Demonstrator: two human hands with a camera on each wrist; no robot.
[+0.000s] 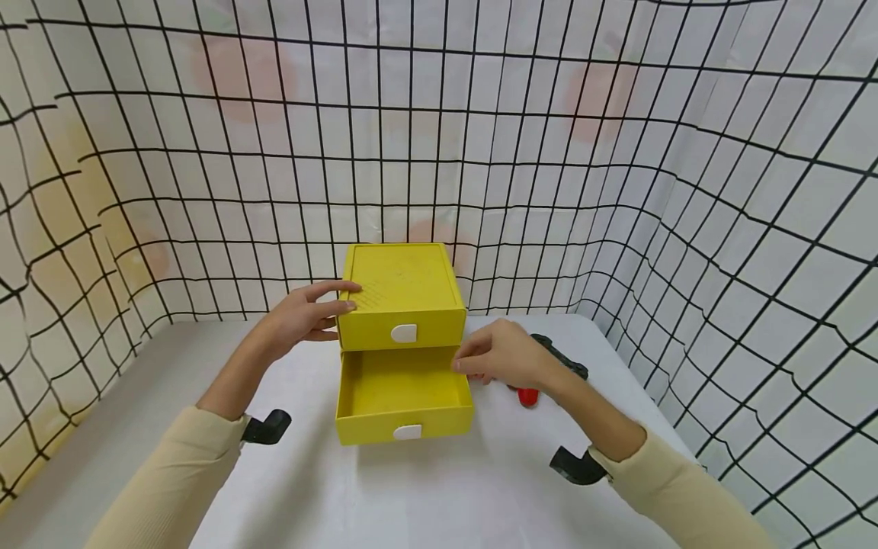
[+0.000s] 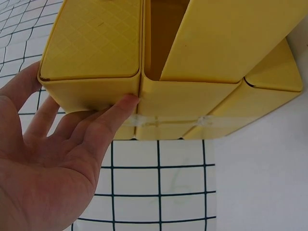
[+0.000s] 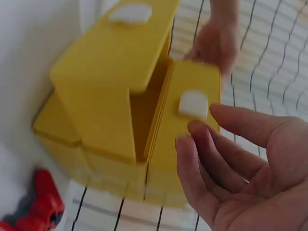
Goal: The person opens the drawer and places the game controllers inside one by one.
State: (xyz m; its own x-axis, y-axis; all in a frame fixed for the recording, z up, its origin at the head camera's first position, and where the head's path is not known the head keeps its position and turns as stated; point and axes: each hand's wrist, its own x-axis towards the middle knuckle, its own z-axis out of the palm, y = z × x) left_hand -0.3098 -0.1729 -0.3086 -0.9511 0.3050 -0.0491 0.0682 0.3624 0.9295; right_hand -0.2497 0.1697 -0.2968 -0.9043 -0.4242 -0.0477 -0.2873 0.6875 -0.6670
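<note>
A yellow drawer unit [image 1: 405,278] with white tab handles stands on the white table. Its middle drawer [image 1: 405,381] is pulled out, and the inside that shows in the head view is bare yellow. My left hand [image 1: 302,316] touches the unit's upper left side, fingertips over the top edge; in the left wrist view its fingers lie along the yellow side wall [image 2: 91,91]. Beside the drawer's right wall hovers my right hand [image 1: 504,354], fingers loosely bent and nothing between them. The right wrist view shows those fingertips near the top drawer's white handle [image 3: 193,103].
Behind my right hand lie a red object [image 1: 527,397] and a dark, long object [image 1: 565,360], partly hidden by the hand. A black wire grid [image 1: 425,183] with pale cloth behind it encloses the table [image 1: 274,488] at the back and both sides.
</note>
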